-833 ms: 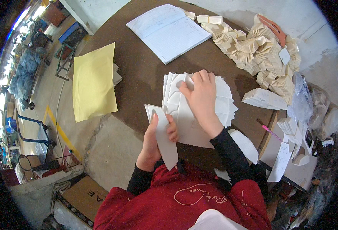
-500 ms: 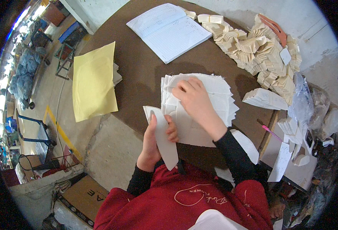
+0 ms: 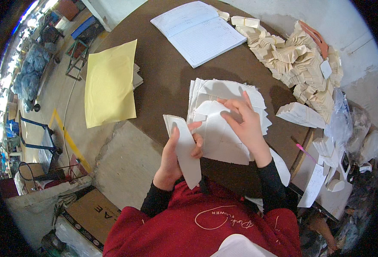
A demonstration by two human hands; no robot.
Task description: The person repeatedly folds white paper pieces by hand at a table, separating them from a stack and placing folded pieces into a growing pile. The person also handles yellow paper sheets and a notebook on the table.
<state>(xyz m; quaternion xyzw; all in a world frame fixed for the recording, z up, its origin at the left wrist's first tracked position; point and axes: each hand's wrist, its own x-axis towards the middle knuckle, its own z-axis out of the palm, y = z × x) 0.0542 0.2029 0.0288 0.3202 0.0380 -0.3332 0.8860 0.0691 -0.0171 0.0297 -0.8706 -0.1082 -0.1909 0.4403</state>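
Observation:
A small bundle of long white cut pieces [image 3: 186, 150], cloth-like with a pointed lower end, stands in my left hand [image 3: 170, 159]. The thumb lies across its face, and fingers of that hand reach past its right edge to the stack. Beside it, a fanned stack of white cut pieces [image 3: 229, 143] rests at the table's near edge. My right hand [image 3: 248, 126] is over this stack, its thumb and fingers around the upper edge of a raised white piece [image 3: 208, 110]. The exact fingertip contact is partly hidden.
On the brown table [image 3: 163, 85] lie an open notebook [image 3: 197, 32] and a yellow sheet [image 3: 111, 83] over other pieces. Many cream folded bundles [image 3: 300, 60] are heaped at the right, near a white bundle [image 3: 300, 115], a pink pen [image 3: 299, 147] and plastic bags [image 3: 339, 115].
My right hand has moved right and slightly down, and a white piece now stands raised from the stack. My left hand keeps its bundle, its fingers more spread. The view has shifted slightly.

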